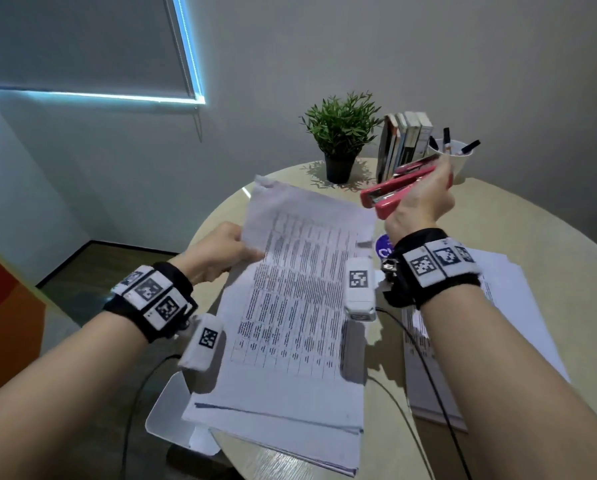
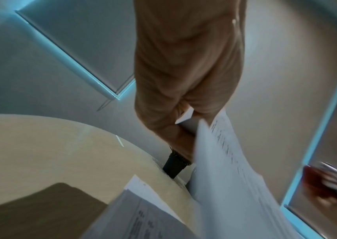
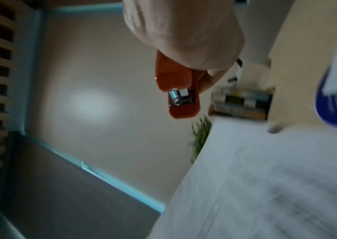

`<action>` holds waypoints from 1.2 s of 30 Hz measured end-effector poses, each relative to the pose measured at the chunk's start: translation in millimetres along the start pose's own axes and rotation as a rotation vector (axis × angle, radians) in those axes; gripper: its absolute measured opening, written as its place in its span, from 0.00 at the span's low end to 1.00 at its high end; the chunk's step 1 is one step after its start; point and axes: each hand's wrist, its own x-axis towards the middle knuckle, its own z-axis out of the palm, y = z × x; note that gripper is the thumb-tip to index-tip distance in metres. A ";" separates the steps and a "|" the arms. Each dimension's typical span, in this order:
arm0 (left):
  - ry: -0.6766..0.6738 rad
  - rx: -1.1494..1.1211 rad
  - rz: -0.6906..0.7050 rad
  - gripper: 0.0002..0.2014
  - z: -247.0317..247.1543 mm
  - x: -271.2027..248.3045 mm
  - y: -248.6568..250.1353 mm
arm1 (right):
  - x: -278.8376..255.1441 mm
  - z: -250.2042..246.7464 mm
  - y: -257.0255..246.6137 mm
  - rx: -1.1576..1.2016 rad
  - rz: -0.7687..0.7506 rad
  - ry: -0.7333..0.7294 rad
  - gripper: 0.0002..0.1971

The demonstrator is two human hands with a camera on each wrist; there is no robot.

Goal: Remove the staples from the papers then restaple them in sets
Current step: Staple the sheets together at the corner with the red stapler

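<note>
My left hand (image 1: 221, 252) pinches the upper left edge of a printed set of papers (image 1: 300, 282) and lifts that end off the round table (image 1: 519, 216). The same sheets (image 2: 230, 174) hang from my left hand (image 2: 183, 80) in the left wrist view. My right hand (image 1: 425, 199) grips a red stapler (image 1: 390, 194) in the air just beyond the papers' top right corner, its mouth pointing left. In the right wrist view the stapler (image 3: 179, 90) shows its metal mouth, beside the blurred papers (image 3: 265, 177). More papers (image 1: 276, 441) lie underneath.
A second pile of papers (image 1: 498, 323) lies under my right forearm. At the table's back stand a potted plant (image 1: 340, 133), a row of books (image 1: 404, 140) and a white cup of pens (image 1: 454, 157). A round blue object (image 1: 382, 247) sits by my right wrist.
</note>
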 end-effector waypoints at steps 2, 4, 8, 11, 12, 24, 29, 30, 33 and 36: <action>0.001 -0.148 -0.014 0.11 -2.3 3.0 8.3 | 11.0 -11.3 -26.1 0.033 -0.056 0.024 0.19; -0.026 -0.231 -0.020 0.14 5.7 15.2 16.3 | 20.8 -23.7 -55.2 0.074 -0.085 0.044 0.19; -0.159 -0.181 -0.003 0.19 62.2 32.4 49.9 | 40.6 -50.8 -105.1 0.100 -0.130 0.127 0.25; -0.230 -0.151 -0.001 0.11 132.9 39.0 74.9 | 49.4 -72.5 -126.9 0.102 -0.182 0.182 0.26; -0.259 -0.149 -0.008 0.10 157.5 38.8 81.0 | 51.8 -80.4 -130.6 0.094 -0.193 0.199 0.25; -0.146 0.168 0.088 0.07 266.0 49.0 98.7 | 83.5 -139.0 -96.7 -0.019 -0.118 0.320 0.18; 0.062 0.470 0.221 0.28 240.6 62.4 91.3 | 83.0 -139.7 -60.1 -0.098 -0.033 0.325 0.21; 0.120 0.474 0.218 0.30 228.7 65.3 89.7 | 81.3 -139.8 -53.4 -0.112 -0.007 0.332 0.20; 0.222 0.526 0.127 0.33 177.4 73.9 81.2 | 76.9 -140.3 -34.7 -0.150 0.078 0.334 0.19; 0.261 0.607 -0.034 0.31 112.9 79.5 55.3 | 74.5 -140.5 -20.4 -0.176 0.184 0.312 0.18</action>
